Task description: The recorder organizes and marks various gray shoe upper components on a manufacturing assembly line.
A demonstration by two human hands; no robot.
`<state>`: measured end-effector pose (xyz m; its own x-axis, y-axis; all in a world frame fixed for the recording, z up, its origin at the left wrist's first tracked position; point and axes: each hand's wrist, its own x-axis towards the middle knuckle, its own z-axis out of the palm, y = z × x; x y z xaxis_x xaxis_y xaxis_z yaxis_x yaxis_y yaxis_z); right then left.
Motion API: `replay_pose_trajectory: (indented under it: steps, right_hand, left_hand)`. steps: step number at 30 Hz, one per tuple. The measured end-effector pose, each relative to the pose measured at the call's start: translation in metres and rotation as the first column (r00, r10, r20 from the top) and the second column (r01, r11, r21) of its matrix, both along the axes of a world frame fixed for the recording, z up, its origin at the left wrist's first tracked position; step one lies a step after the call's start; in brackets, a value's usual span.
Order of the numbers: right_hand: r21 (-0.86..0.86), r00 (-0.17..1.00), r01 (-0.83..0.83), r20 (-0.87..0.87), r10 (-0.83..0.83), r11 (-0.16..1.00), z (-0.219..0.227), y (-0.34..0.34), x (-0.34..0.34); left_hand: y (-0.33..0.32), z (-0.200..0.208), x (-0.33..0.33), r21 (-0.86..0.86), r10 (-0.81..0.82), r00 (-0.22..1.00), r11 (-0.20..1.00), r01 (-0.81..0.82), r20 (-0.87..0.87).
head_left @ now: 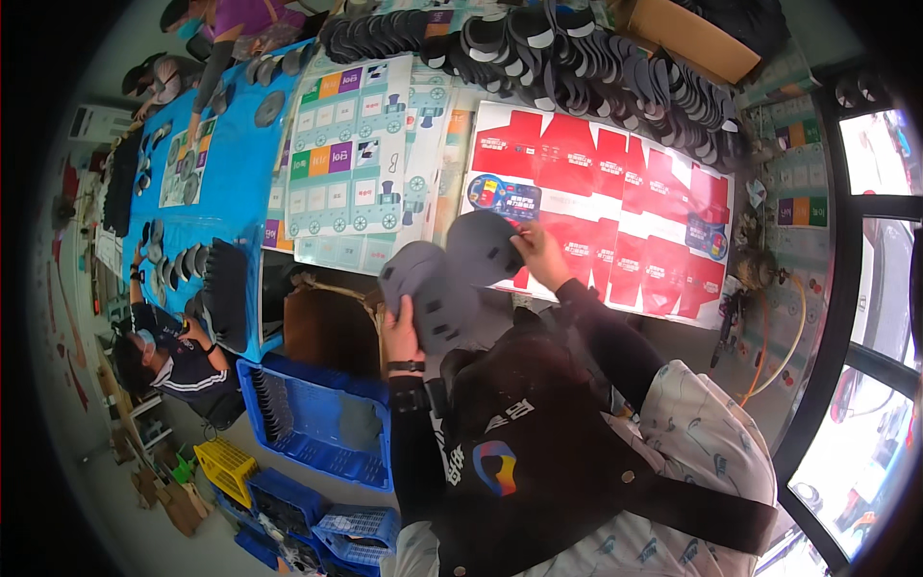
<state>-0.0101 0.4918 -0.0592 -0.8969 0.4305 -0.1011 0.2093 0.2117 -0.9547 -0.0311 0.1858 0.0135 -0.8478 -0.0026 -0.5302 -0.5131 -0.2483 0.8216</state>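
Near the table's front edge, my left hand [401, 335] is closed on a grey, insole-shaped piece [437, 288] with small black rectangular patches. Its thumb lies on the top face while the other fingers are mostly hidden underneath. To the right, my right hand [540, 256] pinches the edge of a second, darker grey rounded piece [478, 240], which also bears black patches. The two pieces meet or overlap; whether they are joined, I cannot tell. Under and beyond them lies a red and white printed sheet [586, 163].
Long rows of nested grey insole-shaped pieces [663, 87] line the table's far side, before a cardboard box [692, 38]. White printed sheets [351, 144] lie left. A blue crate [317, 438] stands lower left. Co-workers, one seated [183, 361], are around a blue-covered table [245, 125].
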Motion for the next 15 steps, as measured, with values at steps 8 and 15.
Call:
replay_pose_trajectory:
  steps: [8, 15]
  right_hand:
    - [-0.382, 0.97, 0.059, 0.239, 0.036, 0.922, -0.059, 0.036, 0.001]
    - [-0.296, 0.956, 0.035, 0.289, 0.054, 0.955, -0.094, 0.023, -0.015]
  left_hand:
    - [-0.089, 0.028, 0.014, 0.016, 0.069, 0.997, 0.997, -0.069, 0.017]
    - [-0.09, 0.043, 0.035, -0.029, 0.122, 0.992, 0.992, -0.121, 0.043]
